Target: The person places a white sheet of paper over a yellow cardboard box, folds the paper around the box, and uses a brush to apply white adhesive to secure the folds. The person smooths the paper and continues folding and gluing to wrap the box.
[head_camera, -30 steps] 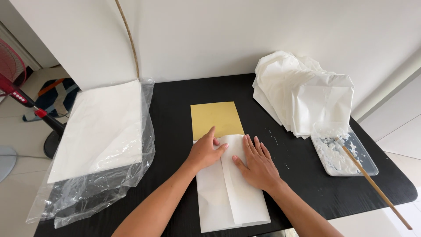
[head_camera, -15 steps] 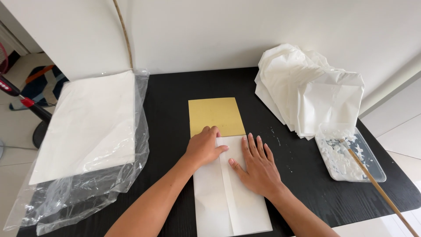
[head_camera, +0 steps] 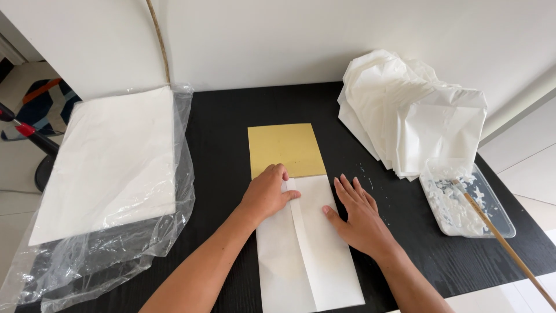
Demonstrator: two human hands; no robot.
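1. Dead centre on the black table [head_camera: 231, 122], a white paper [head_camera: 307, 249] lies folded lengthwise around a yellow card [head_camera: 285, 149], its two flaps meeting in a seam that runs down between the hands.
2. The left hand [head_camera: 267, 192] is loosely curled, fingertips pressing the top edge of the left flap right where the card pokes out beyond it. It grips nothing.
3. The right hand [head_camera: 359, 213] is spread wide and flat, palm down on the right flap, thumb reaching toward the seam. It holds nothing either; it only presses.
4. Risk, as I judge it: if either palm slides, the flaps could skew off the card and crease crooked, and the wrap would sit lopsided.
5. Another worry: white flecks speckle the table just past the right hand's fingers. If those are wet paste, a dragged sleeve or paper edge could pick up a smear.
6. Further right of the right hand, a clear tray [head_camera: 499, 215] holds white paste, with a wooden stick [head_camera: 509, 248] resting in it and jutting off the table edge. A knock from the elbow could tip it.
7. Beyond the tray, a heap of folded white packets [head_camera: 405, 116].
8. Well left of the left hand, a stack of white sheets [head_camera: 110, 156] sits in a loose clear plastic bag [head_camera: 116, 249]. I can make out no labels anywhere.
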